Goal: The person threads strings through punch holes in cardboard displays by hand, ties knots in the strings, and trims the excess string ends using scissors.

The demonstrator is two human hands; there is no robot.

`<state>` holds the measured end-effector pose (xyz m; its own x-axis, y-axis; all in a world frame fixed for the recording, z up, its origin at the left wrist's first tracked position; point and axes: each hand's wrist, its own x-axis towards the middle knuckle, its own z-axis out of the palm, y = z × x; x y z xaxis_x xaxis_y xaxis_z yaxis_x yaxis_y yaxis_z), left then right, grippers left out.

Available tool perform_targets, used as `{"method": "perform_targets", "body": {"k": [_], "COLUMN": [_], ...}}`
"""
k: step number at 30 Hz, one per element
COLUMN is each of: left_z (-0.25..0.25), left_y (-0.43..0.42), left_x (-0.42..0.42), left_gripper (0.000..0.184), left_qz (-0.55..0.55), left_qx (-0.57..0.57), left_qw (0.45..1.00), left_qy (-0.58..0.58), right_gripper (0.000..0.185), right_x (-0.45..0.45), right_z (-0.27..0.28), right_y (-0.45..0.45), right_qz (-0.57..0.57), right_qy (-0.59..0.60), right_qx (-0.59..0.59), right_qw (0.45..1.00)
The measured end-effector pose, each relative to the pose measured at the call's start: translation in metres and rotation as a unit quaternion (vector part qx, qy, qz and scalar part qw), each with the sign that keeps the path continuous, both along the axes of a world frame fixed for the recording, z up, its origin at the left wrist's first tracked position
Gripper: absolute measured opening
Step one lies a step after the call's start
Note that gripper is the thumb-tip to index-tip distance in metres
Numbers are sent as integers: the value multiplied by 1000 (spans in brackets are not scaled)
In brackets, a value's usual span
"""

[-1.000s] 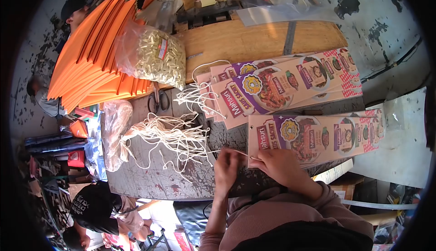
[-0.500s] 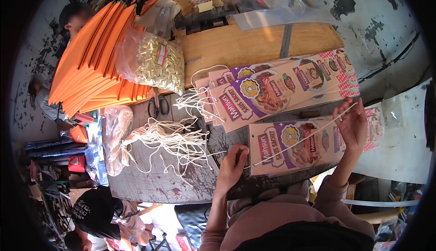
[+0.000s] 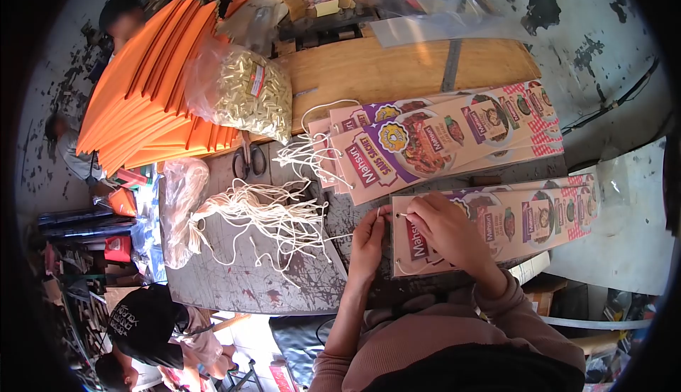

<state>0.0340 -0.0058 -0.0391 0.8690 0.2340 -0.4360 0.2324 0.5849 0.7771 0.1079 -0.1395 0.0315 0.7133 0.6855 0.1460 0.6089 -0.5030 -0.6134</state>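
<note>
A stack of long printed cardboard hang cards (image 3: 507, 225) lies in front of me, with holes at its left end. My right hand (image 3: 450, 230) is over that end, thumb and fingertips pinched on a white cord (image 3: 403, 214) by the upper hole. The cord also shows at the lower hole and along the near edge, partly hidden by this hand. My left hand (image 3: 367, 244) is closed beside the cards' left edge, fingertips close to the upper corner. What those fingertips hold, if anything, is hidden.
Corded cards (image 3: 447, 140) lie behind. Left of them are a bundle of white cords (image 3: 266, 214), scissors (image 3: 250, 159), a bag of gold-coloured metal pieces (image 3: 255, 94) and orange folded sheets (image 3: 152, 87). A metal ruler (image 3: 450, 65) rests on a wooden board (image 3: 397, 65). Other people are at the left.
My right hand has moved left and down from the cards' far right to the upper hole, and the stretched cord is now slack. My left hand has shifted slightly upward along the edge.
</note>
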Motion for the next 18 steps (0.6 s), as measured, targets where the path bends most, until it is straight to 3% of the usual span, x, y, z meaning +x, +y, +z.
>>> {"method": "perform_targets", "body": {"k": [2, 8, 15, 18], "left_z": [-9, -1, -13, -24], "left_y": [3, 3, -1, -10], "left_x": [0, -1, 1, 3], "left_gripper": [24, 23, 19, 16], "left_qz": [-74, -85, -84, -6], "left_qx": [126, 44, 81, 277], "left_qw": [988, 995, 993, 953], "left_qy": [-42, -13, -28, -121], "right_gripper": [10, 13, 20, 26], "right_x": [4, 1, -2, -2], "right_z": [-11, -8, -16, -20], "right_y": [2, 8, 16, 18], "right_qz": [34, 27, 20, 7], "right_qy": [-52, -98, -135, -163], "right_qx": [38, -6, -78, -79], "right_qw": [997, 995, 988, 983]}}
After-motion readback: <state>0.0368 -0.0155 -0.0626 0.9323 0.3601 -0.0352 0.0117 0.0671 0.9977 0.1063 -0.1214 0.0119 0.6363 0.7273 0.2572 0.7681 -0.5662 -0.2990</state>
